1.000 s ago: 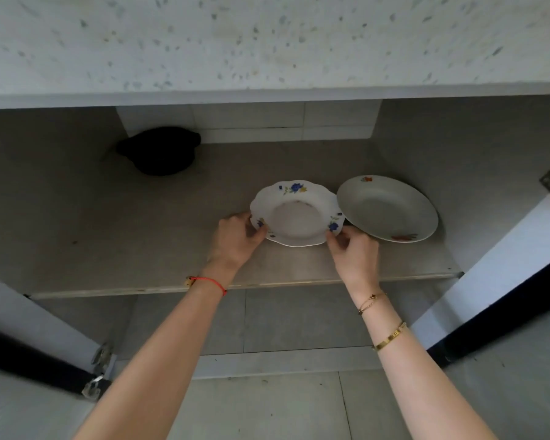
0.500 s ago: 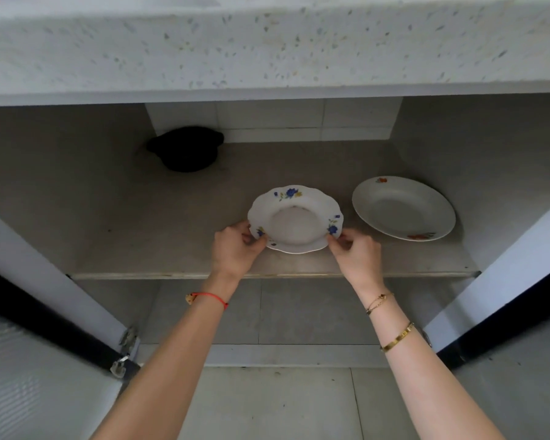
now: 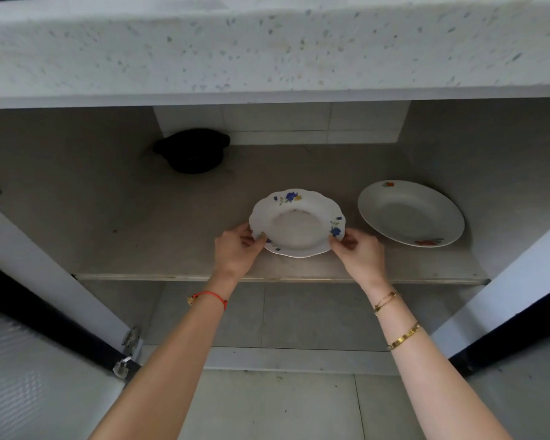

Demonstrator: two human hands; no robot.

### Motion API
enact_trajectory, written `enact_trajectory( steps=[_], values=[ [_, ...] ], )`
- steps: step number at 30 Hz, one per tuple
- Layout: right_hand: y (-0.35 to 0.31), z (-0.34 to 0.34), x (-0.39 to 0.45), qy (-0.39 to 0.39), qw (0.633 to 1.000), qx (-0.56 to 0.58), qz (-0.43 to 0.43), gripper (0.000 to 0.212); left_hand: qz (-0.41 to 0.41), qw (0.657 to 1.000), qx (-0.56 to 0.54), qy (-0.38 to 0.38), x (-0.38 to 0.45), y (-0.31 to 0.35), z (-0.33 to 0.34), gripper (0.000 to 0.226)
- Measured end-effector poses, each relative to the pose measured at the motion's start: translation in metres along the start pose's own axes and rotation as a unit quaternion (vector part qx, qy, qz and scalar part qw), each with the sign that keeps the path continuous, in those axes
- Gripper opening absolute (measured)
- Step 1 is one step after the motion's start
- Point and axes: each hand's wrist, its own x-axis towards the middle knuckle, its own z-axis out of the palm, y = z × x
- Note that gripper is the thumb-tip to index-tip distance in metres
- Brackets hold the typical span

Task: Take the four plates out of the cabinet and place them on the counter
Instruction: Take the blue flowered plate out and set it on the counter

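1. Our left hand (image 3: pixel 235 249) and right hand (image 3: pixel 359 252) pinched opposite rims of the blue-flowered plate (image 3: pixel 297 222), fingers curled round its edge.
2. It sat over the cabinet shelf (image 3: pixel 178 249), beside the orange-flowered plate (image 3: pixel 410 212).

Both hands' fingers (image 3: pixel 261 238) pinch the blue-flowered plate (image 3: pixel 297 222) on the shelf (image 3: pixel 172 249).
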Motion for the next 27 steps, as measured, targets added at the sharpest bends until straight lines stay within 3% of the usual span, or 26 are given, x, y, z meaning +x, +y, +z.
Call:
enact_trajectory(
  steps=[9, 17, 27],
  values=[
    [0.004, -0.001, -0.009, 0.003, 0.999, 0.032, -0.034, 0.009, 0.000, 0.999, -0.040, 0.014, -0.012, 0.001, -0.005, 0.027],
    [-0.010, -0.017, -0.040, -0.019, 0.997, 0.070, -0.036, 0.025, 0.032, 0.997, -0.060, 0.029, -0.057, 0.016, -0.031, 0.026],
    [-0.077, -0.077, -0.129, -0.066, 0.997, 0.043, 0.023, 0.032, -0.070, 0.997, 0.012, 0.006, -0.160, 0.066, -0.095, 0.030]
  ],
)
